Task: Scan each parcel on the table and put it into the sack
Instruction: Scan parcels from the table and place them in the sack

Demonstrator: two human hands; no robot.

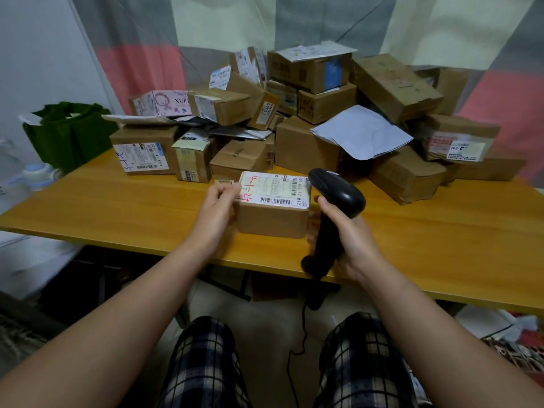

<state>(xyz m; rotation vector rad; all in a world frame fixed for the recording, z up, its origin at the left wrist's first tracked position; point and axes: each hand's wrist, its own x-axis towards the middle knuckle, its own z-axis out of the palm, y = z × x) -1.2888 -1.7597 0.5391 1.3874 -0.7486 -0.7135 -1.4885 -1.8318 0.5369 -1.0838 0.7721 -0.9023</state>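
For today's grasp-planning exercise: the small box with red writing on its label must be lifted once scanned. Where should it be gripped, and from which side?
Probably grip the small box by its plain end faces, coming from the left, where the left hand holds it. It sits flat, label up, and the scanner in the right hand crowds its right end.

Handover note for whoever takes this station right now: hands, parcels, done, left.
Left hand holds the small parcel by its left end, label up, on the table near the front edge.
Right hand grips the scanner, head at the parcel's right end.
Green sack stands past the table's left end; contents unclear.
Done: cannot tell if this label has read.
Left: scan it, sack it, then the pile of parcels at the back.
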